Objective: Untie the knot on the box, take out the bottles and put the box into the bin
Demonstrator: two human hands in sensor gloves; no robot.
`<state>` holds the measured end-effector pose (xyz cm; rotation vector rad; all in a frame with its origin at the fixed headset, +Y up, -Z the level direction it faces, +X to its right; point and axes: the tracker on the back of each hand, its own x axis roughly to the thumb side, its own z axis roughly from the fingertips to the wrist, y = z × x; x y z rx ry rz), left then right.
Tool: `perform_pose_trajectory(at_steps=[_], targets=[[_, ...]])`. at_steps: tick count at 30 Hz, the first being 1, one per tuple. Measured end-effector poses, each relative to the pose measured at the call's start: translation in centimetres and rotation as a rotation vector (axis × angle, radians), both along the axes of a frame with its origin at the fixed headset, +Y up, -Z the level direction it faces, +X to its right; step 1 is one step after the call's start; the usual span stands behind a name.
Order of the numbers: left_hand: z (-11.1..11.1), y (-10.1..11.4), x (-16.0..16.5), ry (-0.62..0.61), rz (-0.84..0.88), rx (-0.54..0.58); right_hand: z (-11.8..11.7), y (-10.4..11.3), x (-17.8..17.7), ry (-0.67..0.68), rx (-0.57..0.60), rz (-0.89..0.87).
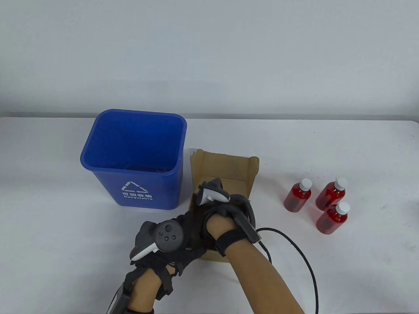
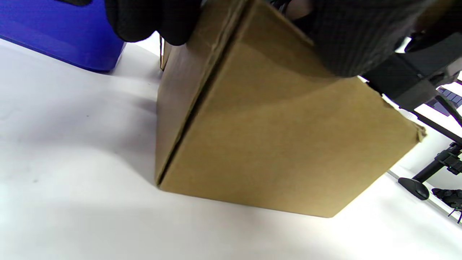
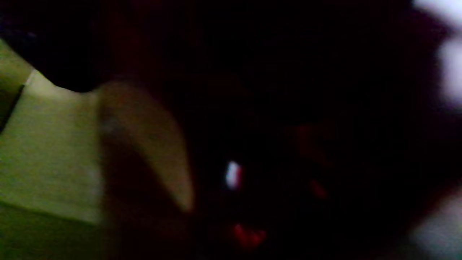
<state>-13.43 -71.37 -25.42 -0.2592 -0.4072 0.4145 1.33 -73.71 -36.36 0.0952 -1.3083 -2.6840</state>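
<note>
An open brown cardboard box stands on the white table just right of the blue recycling bin. Both gloved hands meet at its near edge. My left hand grips the near-left corner; in the left wrist view its fingers curl over the top of the box. My right hand reaches over the near wall, and its glove sits on that edge. Its fingertips are hidden. Three bottles of red liquid with white caps lie on the table to the right. The right wrist view is nearly black, with cardboard at its left.
The bin stands close to the box's left side, with a narrow gap between them. A black cable runs from my right wrist across the table's near right. Bare table lies left of the bin and around the bottles.
</note>
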Motion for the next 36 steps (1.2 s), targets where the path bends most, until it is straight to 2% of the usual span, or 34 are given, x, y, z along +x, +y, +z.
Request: perform_pose_trajectory(at_steps=[3, 6, 12, 18, 23, 28, 32, 36], targets=[[0.0, 0.0, 0.1, 0.004, -0.004, 0.000, 0.0, 0.7, 0.1, 0.009, 0.027, -0.047], [0.0, 0.0, 0.1, 0.004, -0.001, -0.003, -0.1, 2.0, 0.3, 0.013, 0.116, -0.106], [0.0, 0.0, 0.1, 0.004, -0.003, -0.004, 0.5, 6.1, 2.8, -0.008, 0.277, -0.321], [0.0, -0.1, 0.1, 0.005, -0.001, -0.004, 1.8, 9.2, 6.7, 0.009, 0.457, -0.361], [0.0, -0.1, 0.1, 0.007, 0.003, -0.005, 2.5, 10.3, 10.6, -0.004, 0.498, -0.353], [0.0, -0.1, 0.1, 0.008, 0.003, -0.004, 3.2, 11.0, 14.6, -0.056, 0.654, -0.445], [0.1, -0.1, 0.1, 0.009, 0.002, -0.003, 3.8, 10.7, 17.3, -0.100, 0.726, -0.492], [0.1, -0.1, 0.1, 0.010, 0.002, -0.002, 4.7, 9.4, 19.5, -0.115, 0.799, -0.481]])
